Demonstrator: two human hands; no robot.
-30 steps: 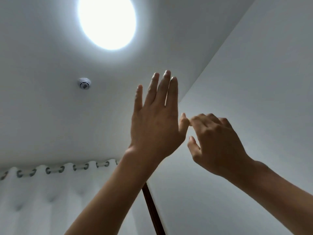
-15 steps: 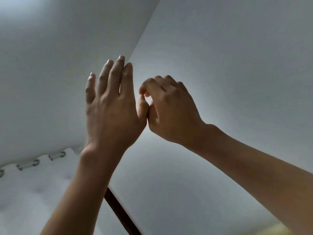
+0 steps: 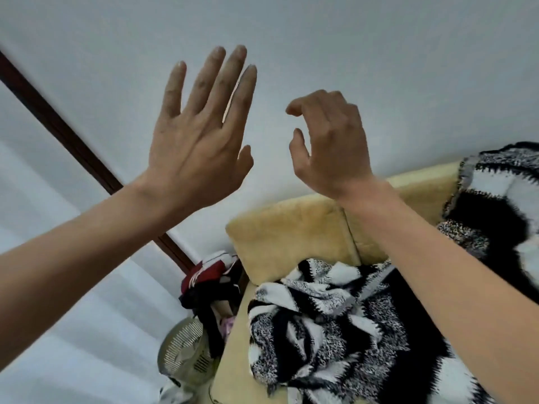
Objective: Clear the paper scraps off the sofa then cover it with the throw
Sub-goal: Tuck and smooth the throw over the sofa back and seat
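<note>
Throw, black and white with a jagged pattern, lies crumpled on the seat of the yellow sofa. More of the same pattern hangs over the sofa back at the far right; whether the two parts join I cannot tell, as the right forearm crosses between them.

Both hands are raised well above the sofa, in front of the bare pale wall. The left hand shows its back to the camera, four fingers straight and slightly fanned, thumb tucked at the side, holding nothing. The right hand is loosely hooked: its fingers bend forward, forefinger and thumb stand apart in a C, and nothing sits between them. A clear gap of wall separates the two hands; they do not touch.

A strip of bare yellow seat runs along the left edge of the crumpled cloth, down to the sofa's left end. Just past that end a heap of clothes, red and dark, is piled, with a round fan below it. A dark wooden strip slants across the wall behind the left forearm, and white curtain folds fill the lower left.

Counted: two hands, one sofa with two back cushions meeting at a seam, one heap of clothes, one fan.
</note>
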